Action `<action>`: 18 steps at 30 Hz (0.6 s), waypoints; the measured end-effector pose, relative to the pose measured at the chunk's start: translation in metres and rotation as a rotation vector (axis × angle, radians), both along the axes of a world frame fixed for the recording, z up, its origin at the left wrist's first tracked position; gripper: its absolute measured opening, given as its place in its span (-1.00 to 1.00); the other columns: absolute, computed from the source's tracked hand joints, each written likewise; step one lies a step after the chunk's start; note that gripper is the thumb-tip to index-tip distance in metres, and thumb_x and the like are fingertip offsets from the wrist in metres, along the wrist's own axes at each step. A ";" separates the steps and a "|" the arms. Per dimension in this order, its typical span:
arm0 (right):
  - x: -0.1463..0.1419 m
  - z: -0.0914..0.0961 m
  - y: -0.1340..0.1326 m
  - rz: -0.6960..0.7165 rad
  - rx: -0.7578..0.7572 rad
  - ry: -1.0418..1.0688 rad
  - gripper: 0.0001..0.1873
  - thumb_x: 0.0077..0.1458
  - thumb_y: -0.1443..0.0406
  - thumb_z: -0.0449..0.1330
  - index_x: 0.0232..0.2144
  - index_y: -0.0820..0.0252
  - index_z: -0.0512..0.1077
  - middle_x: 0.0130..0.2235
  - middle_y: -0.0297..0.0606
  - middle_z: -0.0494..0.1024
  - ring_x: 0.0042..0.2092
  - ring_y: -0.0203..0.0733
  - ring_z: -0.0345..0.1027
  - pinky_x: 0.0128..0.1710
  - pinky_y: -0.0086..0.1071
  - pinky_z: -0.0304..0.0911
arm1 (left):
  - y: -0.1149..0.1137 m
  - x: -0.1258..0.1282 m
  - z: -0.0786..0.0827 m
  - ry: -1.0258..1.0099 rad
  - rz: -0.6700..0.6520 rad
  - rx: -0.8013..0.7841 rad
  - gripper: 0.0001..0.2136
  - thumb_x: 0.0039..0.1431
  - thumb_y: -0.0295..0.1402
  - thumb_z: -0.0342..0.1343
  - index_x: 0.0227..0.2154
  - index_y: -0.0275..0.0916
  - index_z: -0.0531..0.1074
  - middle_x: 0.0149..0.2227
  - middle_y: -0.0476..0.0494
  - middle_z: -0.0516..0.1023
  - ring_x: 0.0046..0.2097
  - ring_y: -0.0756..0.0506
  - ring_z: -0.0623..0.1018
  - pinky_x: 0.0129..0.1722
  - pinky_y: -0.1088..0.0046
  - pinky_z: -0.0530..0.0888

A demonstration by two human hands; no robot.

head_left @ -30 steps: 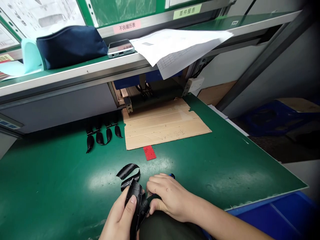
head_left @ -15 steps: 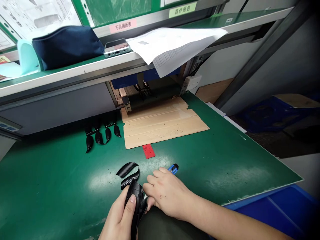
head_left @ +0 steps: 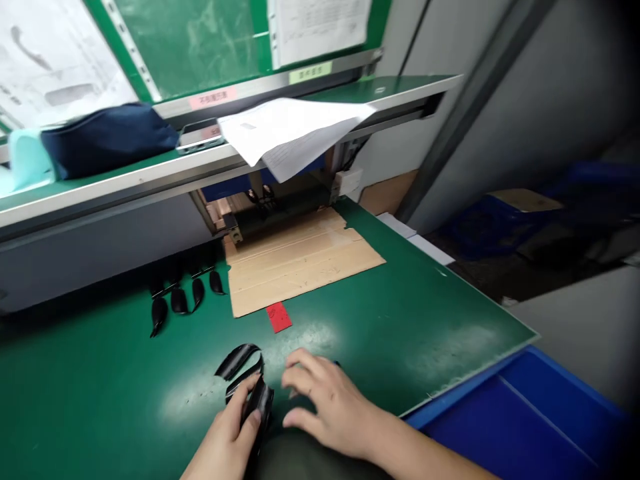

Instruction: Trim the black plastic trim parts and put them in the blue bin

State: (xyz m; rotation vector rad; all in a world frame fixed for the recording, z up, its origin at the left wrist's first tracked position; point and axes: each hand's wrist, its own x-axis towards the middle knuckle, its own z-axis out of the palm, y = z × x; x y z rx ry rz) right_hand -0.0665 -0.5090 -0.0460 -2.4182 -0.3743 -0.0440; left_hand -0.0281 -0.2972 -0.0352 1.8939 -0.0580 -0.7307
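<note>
My left hand [head_left: 227, 430] is closed around a black curved moulded piece [head_left: 261, 400], pinched between thumb and fingers near the table's front edge. Just to its right hovers my right hand [head_left: 327, 407], thumb and forefinger apart and off the piece. A small dark end of the utility knife [head_left: 337, 364] shows behind its knuckles; the rest is hidden by the hand. Beyond my left hand lie curved black strips [head_left: 239, 360] on the green table, one plain and one ridged, partly covered by the fingers.
Several black curved parts [head_left: 159, 313] lie in a row at the back left. A cardboard sheet [head_left: 300, 263] and a red tag [head_left: 279, 317] are farther back. Papers [head_left: 295, 127], a phone [head_left: 200, 137] and a navy pouch [head_left: 107, 140] rest on the shelf. A blue bin [head_left: 520, 413] stands right.
My right hand has come away from the black piece, and its thumb and forefinger have spread. The knife's blue handle, visible before, is now mostly hidden. My view has shifted to the right.
</note>
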 end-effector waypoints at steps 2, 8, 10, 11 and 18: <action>-0.012 -0.003 0.001 0.099 -0.031 -0.135 -0.67 0.05 0.10 0.25 -0.17 0.08 0.35 0.04 -0.21 0.36 -0.14 -0.14 0.34 -0.15 -0.26 0.23 | -0.011 -0.001 0.002 0.093 -0.106 0.004 -0.43 0.11 -0.07 0.07 0.14 -0.22 0.22 -0.21 -0.17 0.57 -0.32 -0.10 0.54 -0.47 0.51 0.40; -0.047 -0.008 -0.014 -0.337 0.472 -0.056 -0.66 0.02 0.02 0.25 -0.36 0.15 0.34 -0.23 -0.30 0.41 -0.30 -0.27 0.28 -0.29 -0.39 0.20 | -0.047 -0.023 0.030 0.190 0.026 0.039 -0.35 0.01 0.03 0.13 0.12 -0.16 0.19 -0.18 -0.09 0.55 -0.54 0.00 0.39 -0.48 0.44 0.38; -0.062 -0.005 -0.018 -0.455 0.732 0.093 -0.71 0.11 0.06 0.17 -0.39 0.16 0.31 -0.37 -0.37 0.36 -0.34 -0.29 0.23 -0.33 -0.42 0.18 | -0.055 -0.034 0.039 0.168 0.061 0.012 -0.32 -0.01 0.03 0.14 0.14 -0.15 0.16 -0.21 -0.06 0.57 -0.50 -0.03 0.41 -0.42 0.42 0.40; -0.068 -0.003 -0.018 -0.460 0.829 0.151 -0.72 0.16 0.08 0.12 -0.40 0.17 0.31 -0.41 -0.39 0.35 -0.34 -0.30 0.22 -0.32 -0.43 0.17 | -0.058 -0.040 0.042 0.153 0.051 -0.007 -0.32 -0.01 0.03 0.14 0.15 -0.15 0.16 -0.23 -0.05 0.58 -0.48 -0.04 0.42 -0.41 0.42 0.39; -0.093 0.005 -0.013 -0.380 0.861 0.350 -0.73 0.21 0.13 0.04 -0.43 0.18 0.28 -0.52 -0.45 0.28 -0.44 -0.34 0.16 -0.41 -0.44 0.11 | -0.065 -0.062 0.040 0.019 -0.146 -0.011 -0.43 0.05 0.05 0.05 0.04 -0.22 0.30 -0.55 0.03 0.44 -0.52 -0.07 0.41 -0.48 0.44 0.32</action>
